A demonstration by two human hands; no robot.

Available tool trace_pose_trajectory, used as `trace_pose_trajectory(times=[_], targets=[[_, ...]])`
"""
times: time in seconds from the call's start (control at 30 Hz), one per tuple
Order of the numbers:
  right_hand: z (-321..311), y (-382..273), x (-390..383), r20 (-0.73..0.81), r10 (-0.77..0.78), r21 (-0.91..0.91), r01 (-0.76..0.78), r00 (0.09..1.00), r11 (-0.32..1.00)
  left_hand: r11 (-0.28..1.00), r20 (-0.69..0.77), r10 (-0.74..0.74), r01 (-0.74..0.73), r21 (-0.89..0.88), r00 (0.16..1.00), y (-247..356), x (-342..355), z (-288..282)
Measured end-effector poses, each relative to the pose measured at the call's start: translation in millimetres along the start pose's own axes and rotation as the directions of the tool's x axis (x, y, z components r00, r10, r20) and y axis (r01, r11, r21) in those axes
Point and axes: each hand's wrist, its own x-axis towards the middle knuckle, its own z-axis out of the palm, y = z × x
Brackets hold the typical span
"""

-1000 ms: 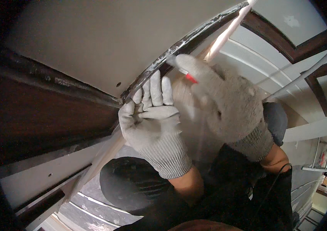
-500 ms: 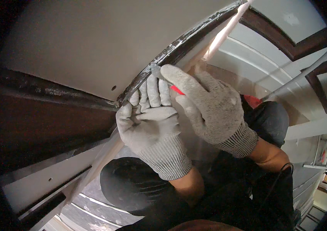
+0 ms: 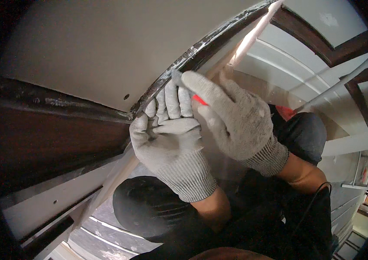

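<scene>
My left hand [image 3: 166, 145], in a pale knit glove, is palm up, its bent fingers against the dark, white-smeared edge strip [image 3: 203, 43] of the grey panel [image 3: 88, 52]. My right hand [image 3: 236, 123], also gloved, holds a small grey-and-red tool [image 3: 198, 99], with its grey tip at that strip just above my left fingers. The tool is partly hidden by my right fingers, so its exact kind is unclear. A dark brown wooden face [image 3: 58, 143] meets the strip at the left.
My dark-trousered knees [image 3: 151, 203] are bent below. Behind the right one lies something red [image 3: 285, 112]. Dark-framed white panels [image 3: 305, 34] and a grey pipe [image 3: 346, 82] are at upper right. A metal ladder or scaffold [image 3: 357, 173] stands far right. A streaked grey surface [image 3: 101, 234] shows at lower left.
From a second ago, my right hand and tool have shifted left and down, uncovering the red item behind the knee. The last half second shows little movement; my left hand stays in place.
</scene>
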Motion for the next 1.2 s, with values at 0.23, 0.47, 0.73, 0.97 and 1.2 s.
trace_pose_trajectory(times=[0.23, 0.47, 0.73, 0.97, 1.2], targets=[[8.1, 18.7, 3.7, -0.135, 0.060, 0.204, -0.032, 0.989, 0.978, 0.997, 0.007, 0.022, -0.023, 0.078, 1.000, 0.4, -2.2, -1.2], [21.5, 15.2, 0.5, -0.158, -0.006, 0.175, 0.034, 0.987, 0.984, 0.996, 0.093, -0.028, 0.019, 0.091, 0.995, 3.1, -3.0, -1.8], [1.0, 18.3, 0.6, -0.082, 0.036, 0.099, -0.028, 0.996, 0.995, 0.998, -0.031, 0.035, -0.034, 0.051, 0.999, -1.4, -2.3, 4.3], [-15.0, 26.9, 6.4, -0.071, 0.033, -0.011, -0.034, 0.997, 0.999, 0.997, -0.002, 0.021, -0.020, 0.079, 1.000, 2.0, -1.4, 1.3], [7.6, 25.4, 3.8, -0.109, 0.040, 0.129, -0.025, 0.993, 0.991, 0.995, -0.030, 0.035, -0.032, 0.096, 0.999, 0.6, -0.5, 0.0]])
